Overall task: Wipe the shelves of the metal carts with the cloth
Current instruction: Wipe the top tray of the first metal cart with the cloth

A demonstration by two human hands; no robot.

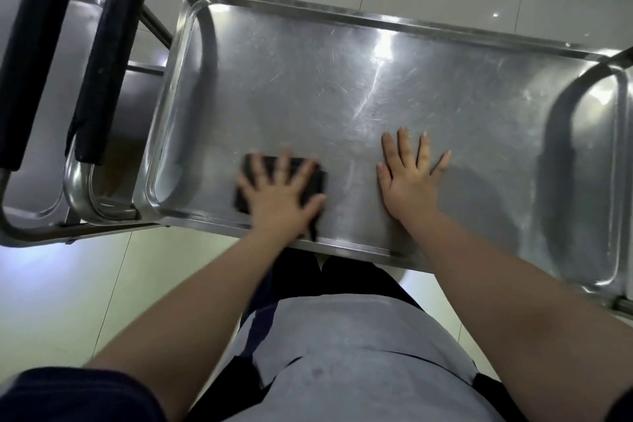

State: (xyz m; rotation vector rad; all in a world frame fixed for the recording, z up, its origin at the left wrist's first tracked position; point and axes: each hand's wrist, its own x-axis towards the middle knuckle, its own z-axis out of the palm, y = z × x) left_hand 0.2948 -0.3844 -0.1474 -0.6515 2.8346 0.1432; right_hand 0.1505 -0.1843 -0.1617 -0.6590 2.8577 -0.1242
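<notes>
Counting two metal carts, main cart point(376, 23) and second cart point(32, 193) at far left, two black handle grips point(34, 58) point(109, 60), one dark cloth point(313, 178).
Standing over pale tiled floor point(68, 288); pressing the left hand point(277, 197), blurred, fingers straight and spread, on the cloth near the scratched top shelf's point(342, 86) front-left rim; resting the right hand point(409, 178) just beside, fingers splayed flat on bare steel, grasping nothing.

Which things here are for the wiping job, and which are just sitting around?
For the job: dark cloth under the left hand; the cart's top shelf, right hand flat on it; second cart alongside.
Just there: black padded handles; tiled floor.
</notes>
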